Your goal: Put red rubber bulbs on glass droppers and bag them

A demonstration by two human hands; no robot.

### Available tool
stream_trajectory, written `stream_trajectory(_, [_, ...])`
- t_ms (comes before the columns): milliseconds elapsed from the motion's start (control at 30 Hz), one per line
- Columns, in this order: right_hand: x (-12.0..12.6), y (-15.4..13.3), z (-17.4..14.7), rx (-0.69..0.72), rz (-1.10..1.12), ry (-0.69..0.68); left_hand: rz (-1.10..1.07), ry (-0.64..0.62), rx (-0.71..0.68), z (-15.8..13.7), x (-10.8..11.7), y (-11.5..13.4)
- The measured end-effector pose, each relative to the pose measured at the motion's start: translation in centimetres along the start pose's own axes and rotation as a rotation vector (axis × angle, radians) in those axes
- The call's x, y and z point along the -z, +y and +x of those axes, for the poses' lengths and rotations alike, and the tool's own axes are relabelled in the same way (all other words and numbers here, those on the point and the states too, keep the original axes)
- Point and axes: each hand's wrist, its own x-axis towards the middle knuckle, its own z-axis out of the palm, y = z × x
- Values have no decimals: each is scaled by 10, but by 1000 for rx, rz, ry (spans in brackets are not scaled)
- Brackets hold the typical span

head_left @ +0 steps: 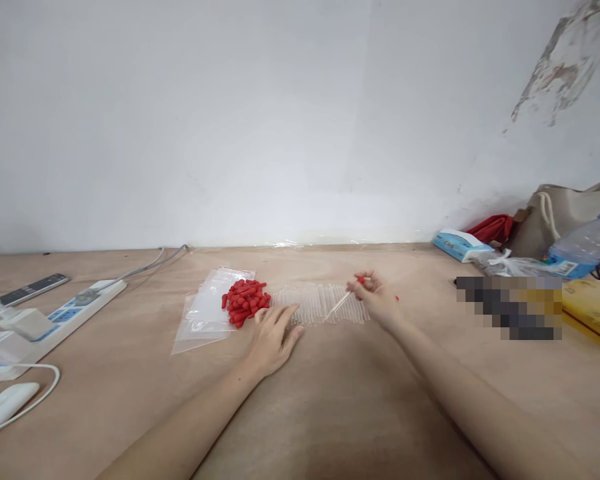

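Note:
My right hand (373,293) pinches a glass dropper with a red rubber bulb (361,281) at its upper end. The dropper's clear tube (339,305) slants down to the left, over a row of clear glass dropper tubes (310,303) lying side by side. At the left end of that row my left hand (273,337) rests on the table, fingers stretched out and apart, holding nothing. Just beyond its fingertips is a heap of red rubber bulbs (243,300), lying partly on clear plastic zip bags (205,310). A small red piece (397,299) shows beside my right wrist.
On the left are a white power strip (75,313) with plugs and cables, a remote control (30,293) and a white device (7,405). At the right stand a blue tissue pack (461,245), a plastic bottle (587,243) and a yellow package (593,310). A wall (280,133) closes the back.

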Motion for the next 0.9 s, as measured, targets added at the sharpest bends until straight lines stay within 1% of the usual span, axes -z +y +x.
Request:
stream_trajectory(67, [24,2,17,-92,-42,84,1,-12,30,0,1,-2])
stream_trajectory(133, [45,5,29,-194,-120,125,-4,-40,20,0,0,-1])
stream_trajectory(200, [58,10,36,-264,-223,117,-10,-57,5,1,-1,0])
stream_trajectory(267, [64,15,39,-274,-363,61,-8,-54,3,0,-2,1])
stream_trajectory(300, [64,19,39,-250,-449,27,-4,-50,5,0,-2,1])
stream_trajectory(367, [60,26,39,-147,-633,-12,5,-46,10,0,-2,0])
stream_trajectory(467, [51,34,36,-7,-819,17,9,-47,16,-1,-2,0])
stream_trajectory(600, [46,41,32,41,-911,95,8,-46,17,-1,-2,-1])
stream_trajectory(800, [57,42,34,123,-1021,142,13,-50,18,-1,-2,-1])
stream_trajectory(867, [58,37,33,113,-1040,141,13,-53,15,-1,-2,-1])
stream_trajectory(900, [58,34,32,106,-1047,114,13,-52,14,-1,-2,-1])
